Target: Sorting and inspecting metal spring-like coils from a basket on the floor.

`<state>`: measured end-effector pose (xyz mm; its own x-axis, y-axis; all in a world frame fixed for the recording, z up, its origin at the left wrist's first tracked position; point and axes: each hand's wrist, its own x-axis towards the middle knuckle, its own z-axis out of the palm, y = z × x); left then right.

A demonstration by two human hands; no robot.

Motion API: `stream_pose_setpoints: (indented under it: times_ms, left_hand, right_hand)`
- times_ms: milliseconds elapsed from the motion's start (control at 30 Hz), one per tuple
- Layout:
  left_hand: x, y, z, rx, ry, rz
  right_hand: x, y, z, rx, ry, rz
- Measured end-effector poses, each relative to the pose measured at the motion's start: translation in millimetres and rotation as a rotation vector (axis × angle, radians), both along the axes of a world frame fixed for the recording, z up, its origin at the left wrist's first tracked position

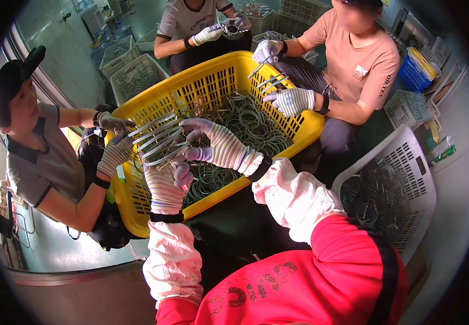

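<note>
A stack of several narrow shiny metal bands [157, 138] is held above a yellow slatted basket [191, 89]. My right hand [221, 145], in a striped knit glove, closes its fingers and thumb around the right ends of the bands. Below them my left hand [167, 183], gloved likewise, is closed at the lower bands, its thumb toward the right. In the basket lies a tangled heap of thin metal rings [245, 122]. A co-worker's gloved hands [116, 143] are close to the bands' left ends; whether they touch these bands I cannot tell.
Across the basket, a second person holds similar metal strips [269, 80] and a third holds a metal ring [233, 27]. A white basket of dark rings [378, 195] stands at my right. Light crates [137, 78] stand behind, and a blue and yellow bin [416, 70] far right.
</note>
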<state>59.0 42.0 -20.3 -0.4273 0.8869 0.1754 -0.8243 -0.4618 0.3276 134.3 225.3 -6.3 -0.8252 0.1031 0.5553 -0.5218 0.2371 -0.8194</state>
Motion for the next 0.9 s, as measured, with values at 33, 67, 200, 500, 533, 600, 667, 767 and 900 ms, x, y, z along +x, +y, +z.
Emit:
stream_pose_setpoints:
  times_ms: [33, 67, 200, 500, 533, 600, 667, 767, 900]
  left_hand:
    - [-0.9, -0.8, -2.0, -0.003, 0.002, 0.016]
    - [-1.4, -1.4, -2.9, -0.007, 0.003, 0.031]
    - [1.5, 2.0, 3.2, 0.008, -0.038, 0.0]
    - [2.2, -2.5, 0.6, -0.083, 0.032, 0.088]
    - [2.4, -2.9, 0.5, -0.123, 0.029, 0.118]
    - [3.7, -2.2, 3.0, -0.165, 0.028, 0.149]
    - [6.9, -1.5, 9.4, -0.166, 0.036, 0.189]
    - [-1.1, 1.2, 0.4, -0.186, 0.083, 0.201]
    - [-7.7, -0.7, -13.4, -0.019, -0.126, 0.218]
  right_hand:
    - [-0.7, -0.4, -0.5, 0.0, 0.0, 0.0]
    - [-2.1, -1.1, -1.7, -0.022, 0.01, 0.009]
    - [-4.1, 0.8, -4.0, -0.012, 0.023, 0.005]
    - [-3.0, 2.9, 1.9, -0.074, 0.013, 0.116]
    - [-4.7, 3.6, -1.3, -0.076, 0.014, 0.113]
    - [-6.8, 3.4, -3.9, -0.008, 0.046, 0.039]
    - [-5.2, 0.2, -3.2, -0.047, -0.004, 0.03]
    - [-3.4, 3.0, -6.7, -0.085, -0.193, 0.036]
    - [0.4, 4.8, -6.1, 0.324, -0.503, 0.09]
